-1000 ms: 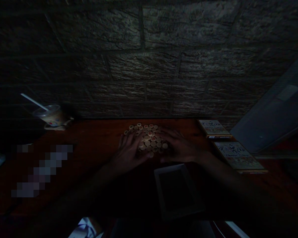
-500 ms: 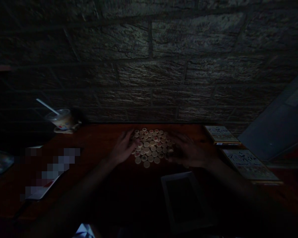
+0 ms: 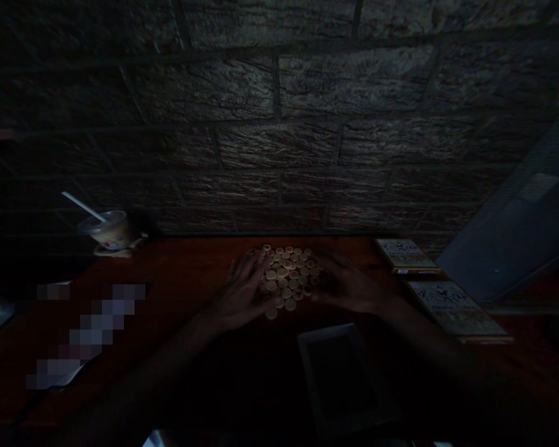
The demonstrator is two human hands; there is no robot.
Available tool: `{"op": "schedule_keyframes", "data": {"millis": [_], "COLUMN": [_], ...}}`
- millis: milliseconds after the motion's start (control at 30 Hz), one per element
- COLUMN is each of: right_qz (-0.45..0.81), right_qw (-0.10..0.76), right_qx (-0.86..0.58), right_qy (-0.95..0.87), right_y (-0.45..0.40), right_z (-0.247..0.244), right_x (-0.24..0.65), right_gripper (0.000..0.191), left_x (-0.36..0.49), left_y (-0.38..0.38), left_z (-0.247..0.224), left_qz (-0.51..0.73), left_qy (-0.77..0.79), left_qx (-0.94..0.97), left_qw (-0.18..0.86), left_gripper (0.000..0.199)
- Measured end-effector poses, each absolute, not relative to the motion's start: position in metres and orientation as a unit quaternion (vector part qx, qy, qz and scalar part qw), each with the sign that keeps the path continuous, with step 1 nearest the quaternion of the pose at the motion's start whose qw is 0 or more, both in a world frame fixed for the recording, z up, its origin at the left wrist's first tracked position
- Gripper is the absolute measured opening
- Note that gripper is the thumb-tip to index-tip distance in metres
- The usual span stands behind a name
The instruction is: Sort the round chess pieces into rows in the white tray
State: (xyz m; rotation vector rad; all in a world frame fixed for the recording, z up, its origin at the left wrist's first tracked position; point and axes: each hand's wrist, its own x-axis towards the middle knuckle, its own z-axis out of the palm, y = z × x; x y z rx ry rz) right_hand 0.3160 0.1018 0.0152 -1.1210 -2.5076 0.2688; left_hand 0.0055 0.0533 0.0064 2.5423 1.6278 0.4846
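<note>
A cluster of round, pale Chinese chess pieces [image 3: 286, 282] lies in the middle of the wooden table [image 3: 190, 264]. Some show red or black characters, while others look blank on top. My left hand [image 3: 246, 288] rests over the cluster's left side with its fingers spread, covering several pieces. On the right side, my right hand [image 3: 347, 282] curves around the pieces, its fingers apart and its thumb toward me. Neither hand grips a piece that I can see. Dim light hides which pieces the fingertips touch.
Nearer to me lies an open, shallow box [image 3: 307, 372]. Two flat printed boxes [image 3: 407, 256] stand along the right. A plastic cup [image 3: 109, 231] with a straw is at the back left, and a blurred-out flat item [image 3: 84, 338] lies before it. A stone-block wall [image 3: 279, 143] rises behind.
My left hand has moved inward over the left side of the pieces and now covers more of them. My right hand stays at the right edge. The whole view has shifted slightly.
</note>
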Motion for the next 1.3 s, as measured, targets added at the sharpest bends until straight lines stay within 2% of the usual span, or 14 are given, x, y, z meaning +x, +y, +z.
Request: {"op": "schedule_keyframes", "data": {"millis": [67,167,333,767,933,1167,1300], "right_qz": [0.099,0.099,0.089,0.041,0.063,0.083,0.113], "right_qw": [0.161,0.139,0.15,0.191,0.164,0.213,0.263], "right_qx": [-0.378,-0.371,-0.376,-0.387,-0.404,-0.423,-0.438], "right_qy": [-0.906,-0.913,-0.91,-0.901,-0.898,-0.877,-0.852], "right_y": [0.099,0.1,0.111,0.115,0.116,0.113,0.105], "right_z": [0.012,0.006,0.0,0.0,-0.004,0.009,0.029], "right_x": [0.314,0.309,0.301,0.309,0.312,0.313,0.32], "right_gripper": [0.102,0.099,0.092,0.09,0.094,0.083,0.058], "left_x": [0.014,0.022,0.026,0.02,0.01,0.009,0.007], "left_y": [0.044,0.039,0.048,0.06,0.067,0.072,0.061], "left_z": [0.008,0.007,0.005,0.001,-0.005,-0.001,0.013], "left_qz": [0.133,0.123,0.128,0.156,0.144,0.168,0.234], "left_qy": [0.504,0.513,0.51,0.524,0.545,0.536,0.482], "left_qx": [0.852,0.849,0.85,0.837,0.825,0.827,0.844], "left_qw": [0.04,0.029,0.032,0.027,0.033,0.024,0.027], "left_gripper": [0.102,0.1,0.093,0.088,0.091,0.078,0.07]}}
